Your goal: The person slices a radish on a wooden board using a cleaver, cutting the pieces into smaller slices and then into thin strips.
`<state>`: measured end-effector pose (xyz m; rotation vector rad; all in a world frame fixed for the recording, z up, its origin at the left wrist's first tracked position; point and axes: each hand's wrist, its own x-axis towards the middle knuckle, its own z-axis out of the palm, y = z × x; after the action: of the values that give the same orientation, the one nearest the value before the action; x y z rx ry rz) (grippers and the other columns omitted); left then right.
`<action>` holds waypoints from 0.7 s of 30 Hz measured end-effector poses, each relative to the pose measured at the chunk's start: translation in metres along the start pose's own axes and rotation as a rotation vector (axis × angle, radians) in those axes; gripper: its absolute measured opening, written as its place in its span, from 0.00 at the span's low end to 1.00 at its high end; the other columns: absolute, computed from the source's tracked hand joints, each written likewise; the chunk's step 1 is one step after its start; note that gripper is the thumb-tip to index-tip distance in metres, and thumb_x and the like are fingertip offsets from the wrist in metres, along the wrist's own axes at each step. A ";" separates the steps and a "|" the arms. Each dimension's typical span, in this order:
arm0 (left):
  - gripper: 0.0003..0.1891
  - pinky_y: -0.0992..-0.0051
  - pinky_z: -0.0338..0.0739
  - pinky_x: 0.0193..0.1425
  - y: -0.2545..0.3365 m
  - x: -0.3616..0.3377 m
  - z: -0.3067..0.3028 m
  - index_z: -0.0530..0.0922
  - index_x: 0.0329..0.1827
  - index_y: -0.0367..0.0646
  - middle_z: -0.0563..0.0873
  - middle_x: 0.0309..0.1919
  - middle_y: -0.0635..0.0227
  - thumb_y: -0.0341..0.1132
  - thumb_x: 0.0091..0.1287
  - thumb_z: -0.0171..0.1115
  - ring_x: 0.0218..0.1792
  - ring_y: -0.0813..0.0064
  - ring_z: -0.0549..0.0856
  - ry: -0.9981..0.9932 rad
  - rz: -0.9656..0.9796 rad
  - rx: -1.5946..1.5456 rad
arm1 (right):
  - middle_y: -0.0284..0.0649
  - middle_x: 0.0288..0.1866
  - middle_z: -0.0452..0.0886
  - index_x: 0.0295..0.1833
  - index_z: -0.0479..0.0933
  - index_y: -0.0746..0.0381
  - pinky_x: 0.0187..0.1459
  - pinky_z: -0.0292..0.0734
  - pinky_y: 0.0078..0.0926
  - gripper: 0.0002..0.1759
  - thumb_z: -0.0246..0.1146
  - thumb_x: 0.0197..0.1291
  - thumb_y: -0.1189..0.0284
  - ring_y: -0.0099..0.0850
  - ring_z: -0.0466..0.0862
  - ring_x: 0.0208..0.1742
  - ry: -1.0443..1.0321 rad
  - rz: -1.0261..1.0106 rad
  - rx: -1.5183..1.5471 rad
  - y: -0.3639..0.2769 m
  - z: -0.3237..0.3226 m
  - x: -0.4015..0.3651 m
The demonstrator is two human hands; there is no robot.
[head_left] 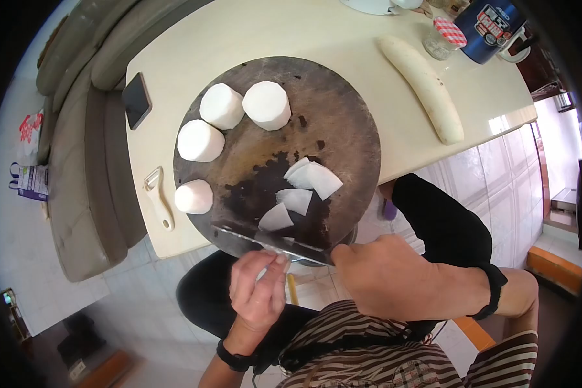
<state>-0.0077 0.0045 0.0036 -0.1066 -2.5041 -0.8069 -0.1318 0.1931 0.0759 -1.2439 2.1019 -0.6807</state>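
Observation:
My right hand [388, 275] is wrapped around the handle of a kitchen knife [258, 237], whose blade points left over the near edge of the round cutting board [252, 145]. Closed fingertips of my left hand [258, 284] meet the blade's near side. What they pinch, if anything, is too small to make out. Just beyond the blade lie thin white radish slices [295, 202], cut as wedges, with more wedges [317, 178] overlapping farther back. Several thick peeled radish chunks, among them one octagonal chunk [267, 105] and a smaller chunk [193, 196], stand along the board's left and far side.
A whole white radish [423, 87] lies on the table [304, 29] to the right. Left of the board are a peeler [157, 197] and a phone [137, 101]. A jar with a checked lid [445, 39] and a blue canister [490, 29] stand at the far right.

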 end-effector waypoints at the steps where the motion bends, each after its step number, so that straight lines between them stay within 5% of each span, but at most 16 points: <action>1: 0.13 0.64 0.80 0.45 0.000 0.000 0.000 0.81 0.39 0.35 0.83 0.41 0.58 0.16 0.52 0.71 0.42 0.56 0.83 0.001 -0.004 0.002 | 0.51 0.21 0.79 0.32 0.72 0.72 0.24 0.78 0.39 0.10 0.64 0.43 0.81 0.48 0.84 0.23 -0.004 -0.003 0.000 0.000 -0.002 -0.001; 16: 0.22 0.63 0.78 0.49 -0.003 0.006 -0.003 0.81 0.49 0.37 0.82 0.49 0.56 0.23 0.50 0.76 0.45 0.55 0.82 -0.076 -0.044 0.064 | 0.54 0.21 0.79 0.35 0.73 0.71 0.28 0.79 0.45 0.08 0.61 0.48 0.79 0.53 0.84 0.25 0.036 0.047 -0.009 0.010 0.000 -0.008; 21: 0.23 0.65 0.79 0.49 -0.004 0.004 -0.004 0.81 0.50 0.36 0.82 0.50 0.54 0.23 0.49 0.77 0.46 0.56 0.83 -0.022 -0.110 0.030 | 0.53 0.18 0.77 0.32 0.71 0.68 0.25 0.77 0.45 0.06 0.60 0.49 0.79 0.51 0.82 0.21 0.246 0.121 -0.094 0.022 -0.007 -0.011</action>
<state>-0.0102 -0.0014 0.0060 0.0325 -2.5602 -0.8157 -0.1455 0.2129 0.0680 -1.1184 2.4136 -0.7179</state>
